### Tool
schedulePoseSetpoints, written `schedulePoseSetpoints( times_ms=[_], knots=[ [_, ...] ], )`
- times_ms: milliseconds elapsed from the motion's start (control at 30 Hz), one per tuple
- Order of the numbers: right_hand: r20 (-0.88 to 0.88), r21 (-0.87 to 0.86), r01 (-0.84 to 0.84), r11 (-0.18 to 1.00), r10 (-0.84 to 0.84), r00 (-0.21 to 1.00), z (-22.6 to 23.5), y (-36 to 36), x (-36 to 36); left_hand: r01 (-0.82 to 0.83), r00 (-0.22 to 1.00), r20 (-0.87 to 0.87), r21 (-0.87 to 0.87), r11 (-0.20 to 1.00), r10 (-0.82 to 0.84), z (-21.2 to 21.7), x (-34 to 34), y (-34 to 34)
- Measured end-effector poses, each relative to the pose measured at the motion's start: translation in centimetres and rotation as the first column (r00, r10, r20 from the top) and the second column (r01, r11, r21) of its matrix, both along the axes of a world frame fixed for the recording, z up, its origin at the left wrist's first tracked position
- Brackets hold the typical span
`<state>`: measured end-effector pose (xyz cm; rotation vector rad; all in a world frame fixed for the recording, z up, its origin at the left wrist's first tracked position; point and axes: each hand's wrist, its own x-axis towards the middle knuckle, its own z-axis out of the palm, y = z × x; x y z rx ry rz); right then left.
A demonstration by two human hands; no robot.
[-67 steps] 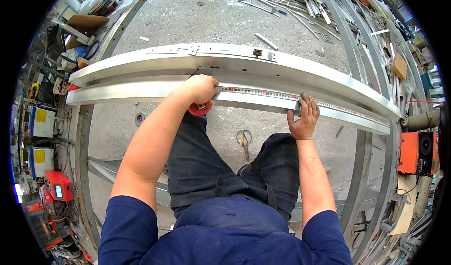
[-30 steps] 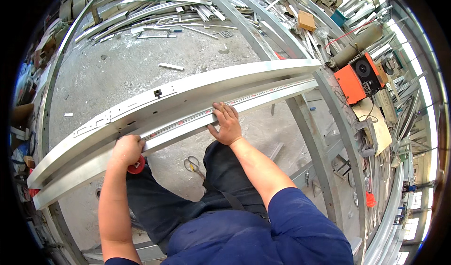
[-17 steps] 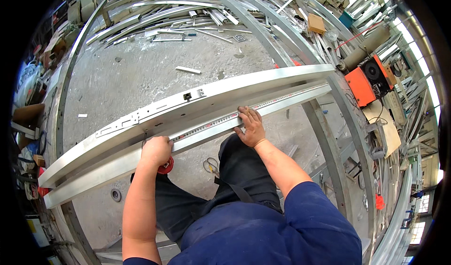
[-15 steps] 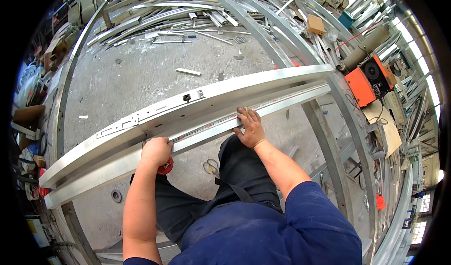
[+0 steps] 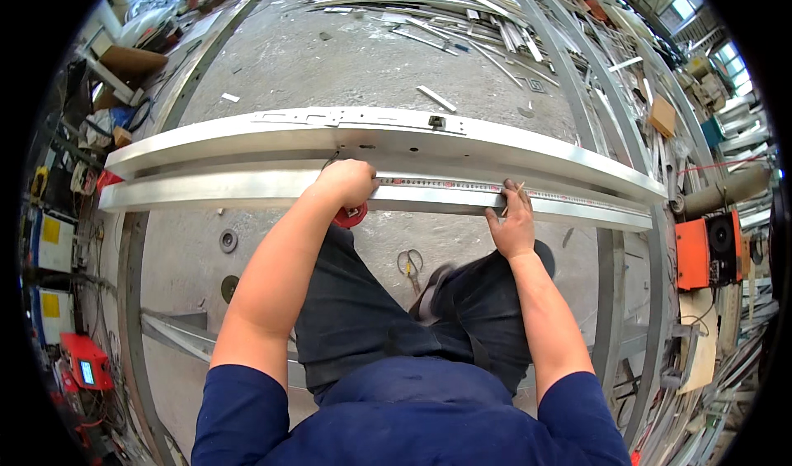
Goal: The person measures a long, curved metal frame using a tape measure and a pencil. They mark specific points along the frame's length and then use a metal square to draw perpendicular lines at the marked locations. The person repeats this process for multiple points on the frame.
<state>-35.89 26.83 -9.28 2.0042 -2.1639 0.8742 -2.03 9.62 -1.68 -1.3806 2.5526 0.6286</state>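
Nearest to me I see my own dark blue sleeves and dark trousers, with both bare forearms reaching up from the lower edge. Between my knees, on the concrete floor (image 5: 363, 61), lies a pair of scissors (image 5: 409, 263).

My left hand (image 5: 346, 182) is curled shut over a red tape measure (image 5: 352, 214), whose case peeks out under the palm at the near edge of the beam (image 5: 247, 187). The tape (image 5: 445, 184) runs out of it to my right, lying flat along the beam's near rail. My right hand (image 5: 513, 222) rests on that same rail, fingers pressing down on the tape; a pencil (image 5: 513, 193) sticks up between the fingers, though I cannot tell how firmly it is gripped.

The beam is a long pale aluminium profile, stretching from left to right across the view, with a small dark fitting (image 5: 437, 123) on its far face.

Beyond it the floor carries a short loose offcut (image 5: 436, 98) and, further off, a heap of metal bars (image 5: 412, 4). An orange machine (image 5: 706, 250) stands at the right, a red box with a screen (image 5: 84, 365) at the lower left.
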Motion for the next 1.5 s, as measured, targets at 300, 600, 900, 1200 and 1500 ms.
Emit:
schedulePoseSetpoints(
  times_ms=[300,600,900,1200,1500],
  knots=[
    [0.102,-0.108,-0.013,0.994,0.024,0.994,1.4,0.5,1.5,-0.03,0.999,0.036,0.031,0.999,0.029,0.0,-0.1,0.2],
    [0.221,-0.169,-0.031,0.985,0.069,0.973,1.5,0.7,2.2,-0.016,0.999,0.041,0.008,1.0,0.016,0.2,-0.2,0.2],
    [0.276,-0.102,0.001,0.995,0.028,0.961,1.7,0.4,1.9,-0.023,0.998,0.055,0.025,0.999,0.022,0.7,-0.6,0.1],
    [0.249,-0.099,0.009,0.995,0.016,0.968,2.1,0.0,2.3,-0.013,0.999,0.036,0.02,1.0,0.013,0.6,-0.4,0.2],
    [0.217,-0.112,0.005,0.994,0.02,0.976,1.9,-0.1,2.4,-0.016,0.999,0.043,0.035,0.999,0.014,0.8,-0.4,0.1]
  ],
)
